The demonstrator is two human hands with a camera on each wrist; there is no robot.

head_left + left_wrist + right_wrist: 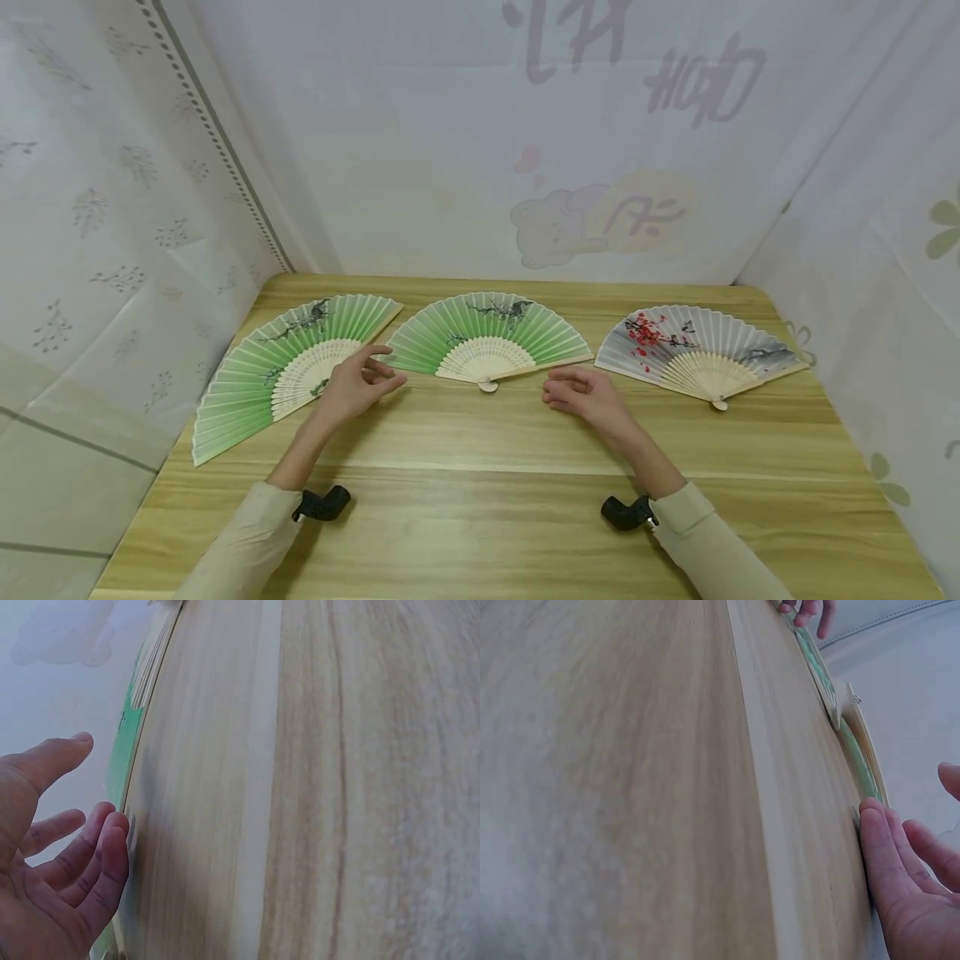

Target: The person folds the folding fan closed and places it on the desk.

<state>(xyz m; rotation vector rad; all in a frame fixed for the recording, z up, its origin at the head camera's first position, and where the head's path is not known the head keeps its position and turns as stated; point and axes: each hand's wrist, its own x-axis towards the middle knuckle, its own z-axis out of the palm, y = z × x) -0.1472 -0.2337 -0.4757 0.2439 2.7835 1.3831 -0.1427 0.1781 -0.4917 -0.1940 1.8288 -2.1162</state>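
Observation:
Three spread folding fans lie in a row along the back half of the table. At the left is a green fan (243, 387) with a dark branch print. The middle green fan (483, 358) carries a similar print, and the right fan (705, 371) is grey-white with red blossoms. My left hand (351, 387) hovers over the left fan's inner edge and hides its pivot end, fingers loosely bent around nothing. By the middle fan's right end is my right hand (592, 402), fingers relaxed and holding nothing; in the right wrist view its fingertips (874, 814) appear close to the fan's edge.
The wooden table (465, 517) stretches toward me in front of the fans. Printed white curtains (420, 167) hang behind it and at both sides. A black wrist camera mount (322, 503) sits on the left cuff, another mount (628, 512) on the right.

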